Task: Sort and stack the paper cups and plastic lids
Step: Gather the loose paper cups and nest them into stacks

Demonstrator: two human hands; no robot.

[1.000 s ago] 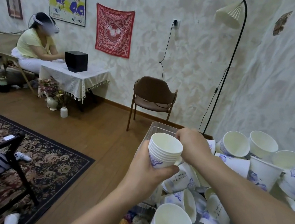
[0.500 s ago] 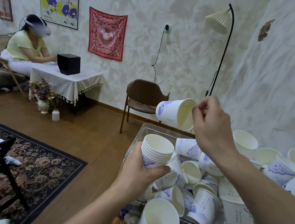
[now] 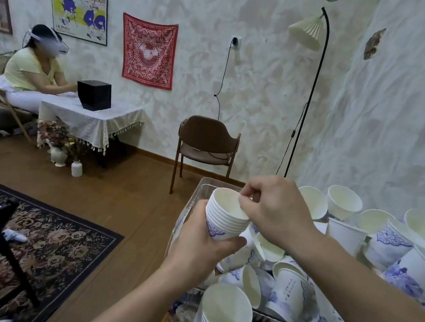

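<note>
Over the clear bin (image 3: 192, 202), head view: left hand (image 3: 200, 241) grips a nested stack of paper cups (image 3: 225, 215) from below, fingers curled round its printed base. Right hand (image 3: 278, 215) pinches the rim of the top cup, seated in the stack. Loose cups (image 3: 294, 288) fill the bin. Second stack (image 3: 222, 321) leans tilted in front, nearest the camera.

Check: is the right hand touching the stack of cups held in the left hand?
Touching. The head view shows the right hand pinching the top rim of the cup stack, which the left hand grips.
</note>
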